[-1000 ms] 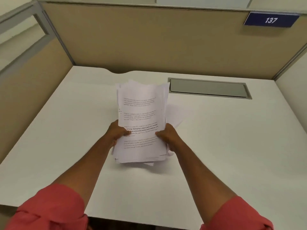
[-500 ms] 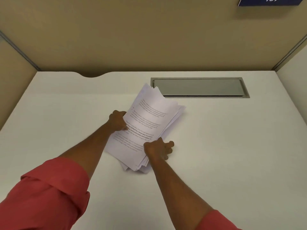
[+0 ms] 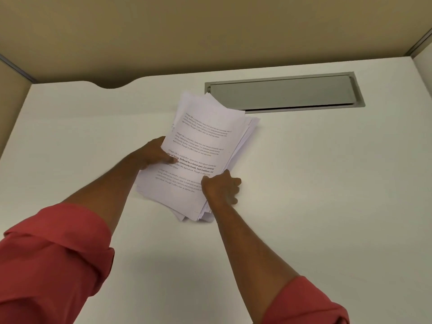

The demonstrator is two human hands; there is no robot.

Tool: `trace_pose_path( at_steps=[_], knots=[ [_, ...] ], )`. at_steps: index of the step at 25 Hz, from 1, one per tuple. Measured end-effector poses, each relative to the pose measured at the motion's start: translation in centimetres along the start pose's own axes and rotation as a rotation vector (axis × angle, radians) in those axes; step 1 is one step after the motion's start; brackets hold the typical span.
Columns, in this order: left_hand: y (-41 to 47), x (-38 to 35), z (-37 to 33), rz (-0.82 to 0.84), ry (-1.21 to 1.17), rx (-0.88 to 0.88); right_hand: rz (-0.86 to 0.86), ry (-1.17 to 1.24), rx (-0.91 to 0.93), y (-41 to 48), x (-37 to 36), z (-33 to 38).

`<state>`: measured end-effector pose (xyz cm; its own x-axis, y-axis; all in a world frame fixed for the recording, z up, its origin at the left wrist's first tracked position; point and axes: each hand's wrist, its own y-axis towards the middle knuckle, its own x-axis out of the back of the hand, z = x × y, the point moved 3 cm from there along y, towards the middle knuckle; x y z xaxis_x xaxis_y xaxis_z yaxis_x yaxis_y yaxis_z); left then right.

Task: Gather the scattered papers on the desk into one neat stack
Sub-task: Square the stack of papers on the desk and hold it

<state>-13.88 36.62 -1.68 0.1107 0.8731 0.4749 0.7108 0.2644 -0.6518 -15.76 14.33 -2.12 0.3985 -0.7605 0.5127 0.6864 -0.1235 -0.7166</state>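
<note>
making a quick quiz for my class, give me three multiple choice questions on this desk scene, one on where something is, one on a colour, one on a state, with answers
1. Where is the stack of papers relative to the grey cable hatch?
A. mostly nearer the person, by its left end
B. far off to its right
C. inside it

2. What colour are the sleeves?
A. blue
B. red
C. white

3. What state is the stack in?
A. squared up and untouched
B. uneven, sheets fanned, a hand holding each side
C. rolled into a tube

Answers:
1 A, the stack lies mostly in front of the hatch's left end.
2 B, both rolled cuffs are red.
3 B, the left hand and right hand hold its sides, and sheet edges stick out at the corners.
</note>
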Motion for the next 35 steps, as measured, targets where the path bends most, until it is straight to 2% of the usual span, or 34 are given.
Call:
trace_pose_path(
  at_steps=[2, 5, 7, 12, 15, 18, 21, 24, 26, 31, 35],
  knots=[
    [-0.2, -0.1, 0.8, -0.019, -0.025, -0.029, 0.009, 0.063, 0.020, -0.1, -0.1, 0.0],
    [-1.3, -0.3, 2.1, -0.060, -0.061, -0.046, 0.007, 0.033, 0.056, 0.0, -0.2, -0.6],
    [-2.4, -0.6, 3.3, -0.077, -0.156, -0.026, 0.041, 0.104, 0.106, -0.1, -0.4, -1.0],
    [-6.1, -1.8, 6.6, 0.153, -0.366, -0.026, 0.167, 0.230, 0.266, -1.0, -0.3, -2.5],
    [-9.6, -2.4, 8.3, 0.186, -0.480, -0.064, 0.303, 0.169, 0.402, -2.7, -0.6, -3.0],
    [-12.9, -2.6, 10.7, 0.062, -0.569, -0.073, 0.457, 0.125, 0.477, -4.6, -1.5, -3.7],
    [-17.0, -2.6, 14.4, -0.084, -0.753, -0.063, 0.628, 0.200, 0.481, -5.9, -2.4, -4.7],
    [-21.0, -2.8, 16.9, -0.148, -0.978, -0.153, 0.860, 0.297, 0.475, -8.7, -3.1, -4.7],
    [-23.3, -2.7, 18.3, -0.212, -1.085, -0.205, 0.969, 0.207, 0.519, -10.7, -3.5, -4.4],
    [-30.4, -2.3, 22.6, -0.331, -1.178, -0.224, 1.034, -0.095, 0.698, -16.9, -5.9, -2.8],
    [-35.8, -1.8, 28.1, -0.379, -1.274, -0.251, 1.095, -0.114, 0.691, -20.9, -10.0, -4.5]
  ],
)
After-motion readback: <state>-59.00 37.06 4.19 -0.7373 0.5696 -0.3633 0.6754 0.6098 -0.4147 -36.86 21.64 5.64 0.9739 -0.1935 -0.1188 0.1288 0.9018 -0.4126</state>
